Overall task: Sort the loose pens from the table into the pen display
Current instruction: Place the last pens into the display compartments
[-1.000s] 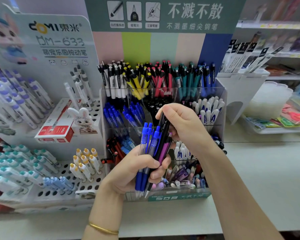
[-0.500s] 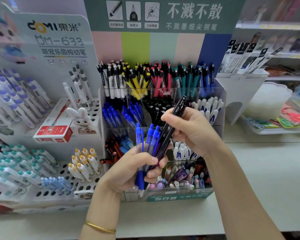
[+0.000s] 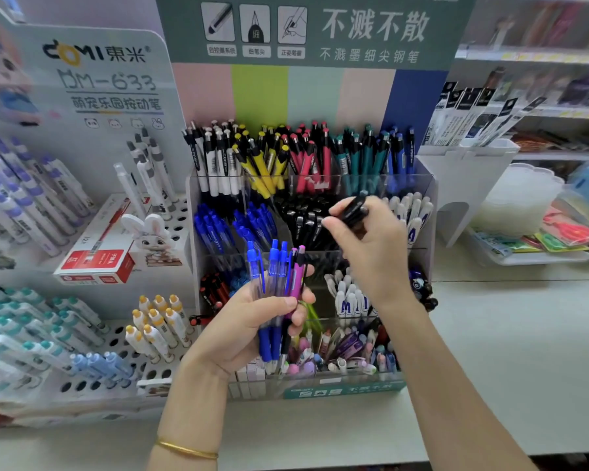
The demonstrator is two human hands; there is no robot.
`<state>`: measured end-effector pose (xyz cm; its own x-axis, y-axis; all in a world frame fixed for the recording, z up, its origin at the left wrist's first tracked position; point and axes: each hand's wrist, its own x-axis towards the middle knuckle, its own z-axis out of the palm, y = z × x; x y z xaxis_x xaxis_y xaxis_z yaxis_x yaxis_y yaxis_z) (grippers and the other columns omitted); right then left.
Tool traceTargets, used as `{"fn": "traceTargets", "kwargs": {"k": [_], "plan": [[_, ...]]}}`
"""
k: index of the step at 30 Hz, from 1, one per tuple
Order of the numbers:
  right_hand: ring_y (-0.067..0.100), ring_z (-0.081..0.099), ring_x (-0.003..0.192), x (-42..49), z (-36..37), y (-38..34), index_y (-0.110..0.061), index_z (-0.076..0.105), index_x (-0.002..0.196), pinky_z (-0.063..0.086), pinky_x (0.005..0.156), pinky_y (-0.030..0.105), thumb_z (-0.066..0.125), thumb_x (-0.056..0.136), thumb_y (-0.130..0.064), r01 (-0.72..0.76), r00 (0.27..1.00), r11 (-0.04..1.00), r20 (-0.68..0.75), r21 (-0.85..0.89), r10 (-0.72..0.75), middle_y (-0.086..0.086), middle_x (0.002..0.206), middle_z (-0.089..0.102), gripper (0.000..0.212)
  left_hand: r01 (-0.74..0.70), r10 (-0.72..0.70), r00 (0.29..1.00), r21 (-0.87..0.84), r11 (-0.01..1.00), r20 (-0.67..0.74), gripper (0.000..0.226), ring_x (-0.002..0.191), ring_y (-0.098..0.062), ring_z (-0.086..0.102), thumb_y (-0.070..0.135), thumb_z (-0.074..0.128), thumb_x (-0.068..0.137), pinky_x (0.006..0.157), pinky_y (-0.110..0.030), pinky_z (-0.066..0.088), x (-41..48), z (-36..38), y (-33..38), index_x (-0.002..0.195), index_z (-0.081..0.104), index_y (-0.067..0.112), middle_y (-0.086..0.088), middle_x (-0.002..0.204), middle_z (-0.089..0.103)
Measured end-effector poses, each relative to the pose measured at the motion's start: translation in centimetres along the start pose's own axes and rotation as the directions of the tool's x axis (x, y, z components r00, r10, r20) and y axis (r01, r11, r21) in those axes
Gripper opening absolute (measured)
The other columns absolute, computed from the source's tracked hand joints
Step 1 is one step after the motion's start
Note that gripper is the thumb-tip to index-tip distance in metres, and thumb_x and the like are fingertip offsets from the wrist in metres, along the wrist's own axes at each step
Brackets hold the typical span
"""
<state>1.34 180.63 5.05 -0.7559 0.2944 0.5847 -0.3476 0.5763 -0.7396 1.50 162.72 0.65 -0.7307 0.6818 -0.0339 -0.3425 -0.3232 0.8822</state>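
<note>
the black pen [image 3: 353, 208] is now being carried clear of the bunch; half a second ago it was still being drawn out from among the blue ones. it is being pinched between the curled fingers and thumb of the right hand [image 3: 371, 246], and it is being held over the middle row of the pen display [image 3: 340, 390], just above the compartment of black pens [image 3: 303, 222].

the bunch of pens [image 3: 272, 277] is being clasped upright in the left hand [image 3: 252, 321], with fingers and thumb wrapped round the barrels. it is being held in front of the display's lower rows, above the table [image 3: 507, 351]. blue pens are being shown there, with a pink pen [image 3: 298, 277] at the right edge.

the black pen is being smeared by motion, and most of its barrel is being hidden inside the fingers. whether it is touching the pens below cannot be told. a dark barrel beside the pink one is being half covered by the left fingers and cannot be made out. part of the display's white pens and front row is being blocked by the right forearm, and both forearms are being cut off at the bottom edge.
</note>
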Motion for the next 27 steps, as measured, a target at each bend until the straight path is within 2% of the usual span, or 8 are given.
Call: {"fn": "traceTargets", "kwargs": {"k": [3,7,12,16,20,23,25,27], "plan": [[0.008,0.048,0.062,-0.4,1.2,0.1,-0.013,0.051,0.113,0.044,0.061,0.024,0.072,0.083,-0.016,0.03,0.999,0.975,0.018,-0.221,-0.027,-0.012,0.076,0.05,0.036,-0.003,0.003,1.0,-0.007,1.0,0.008,0.045,0.067,-0.017,0.053,0.0,0.053,0.082,0.061,-0.028,0.049,-0.1,-0.1,0.1,0.126,0.058,0.004,-0.013,0.087,0.058],[0.002,0.052,0.071,-0.9,1.8,-0.2,-0.02,0.028,0.136,0.048,0.058,0.016,0.075,0.08,-0.012,0.229,0.96,0.93,-0.09,-0.287,-0.265,0.004,0.098,0.061,0.074,0.001,-0.001,1.0,0.024,1.0,0.021,0.032,0.069,-0.018,0.052,0.002,0.054,0.083,0.063,-0.028,0.049,-0.2,-0.1,0.3,0.114,0.064,0.0,-0.018,0.093,0.051],[0.02,0.06,0.07,-1.0,2.9,1.4,0.0,0.058,0.124,0.053,0.053,0.025,0.068,0.084,-0.01,0.308,0.927,0.819,-0.04,-0.484,-0.372,0.014,0.099,0.06,0.042,0.001,-0.001,1.0,-0.001,1.0,0.006,0.038,0.068,-0.018,0.054,0.0,0.053,0.083,0.062,-0.028,0.051,-0.3,-0.1,0.3,0.121,0.061,0.001,-0.018,0.094,0.062],[0.02,0.057,0.08,-1.5,2.9,2.0,-0.002,0.057,0.128,0.041,0.057,0.017,0.05,0.091,-0.025,0.273,0.95,0.792,0.026,-0.546,-0.31,0.013,0.104,0.055,0.044,0.026,-0.027,1.0,0.05,0.998,0.014,0.033,0.066,-0.018,0.053,0.003,0.055,0.083,0.062,-0.03,0.051,-0.3,0.1,0.5,0.114,0.066,0.003,-0.02,0.09,0.058],[0.009,0.049,0.075,-2.2,1.5,1.6,-0.005,0.048,0.136,0.046,0.071,0.018,0.054,0.091,-0.007,0.258,0.966,0.927,0.037,-0.271,-0.258,0.005,0.112,0.047,0.046,0.05,-0.052,0.998,0.046,0.998,0.026,0.03,0.064,-0.018,0.054,0.005,0.055,0.083,0.06,-0.03,0.051,-0.2,0.5,0.6,0.11,0.067,0.002,-0.017,0.089,0.064],[0.005,0.052,0.072,-2.9,-0.1,0.5,-0.011,0.063,0.116,0.044,0.072,0.015,0.055,0.09,-0.011,0.091,0.991,0.996,-0.102,0.012,-0.09,-0.004,0.1,0.052,0.027,0.051,-0.057,0.996,0.09,0.995,0.064,0.027,0.065,-0.017,0.053,0.007,0.054,0.085,0.063,-0.029,0.049,0.2,1.0,0.7,0.108,0.069,0.002,-0.014,0.085,0.063],[0.004,0.055,0.069,-3.1,-1.2,-0.6,-0.022,0.069,0.1,0.044,0.065,0.016,0.056,0.09,-0.028,-0.111,0.994,0.978,0.037,0.176,0.106,-0.008,0.09,0.059,0.017,0.034,-0.041,0.996,0.094,0.995,0.076,0.025,0.065,-0.016,0.054,0.006,0.053,0.087,0.063,-0.029,0.049,0.4,1.7,0.8,0.1,0.073,0.01,-0.013,0.087,0.065],[0.009,0.061,0.066,-3.0,-1.9,-1.3,-0.022,0.07,0.094,0.051,0.062,0.02,0.065,0.088,-0.027,-0.358,0.907,0.904,0.319,0.233,0.277,0.003,0.094,0.062,0.01,0.017,-0.028,0.995,0.114,0.993,0.091,0.023,0.063,-0.016,0.054,0.006,0.051,0.087,0.06,-0.028,0.049,0.7,2.5,0.8,0.089,0.073,0.015,-0.008,0.076,0.063]]}}
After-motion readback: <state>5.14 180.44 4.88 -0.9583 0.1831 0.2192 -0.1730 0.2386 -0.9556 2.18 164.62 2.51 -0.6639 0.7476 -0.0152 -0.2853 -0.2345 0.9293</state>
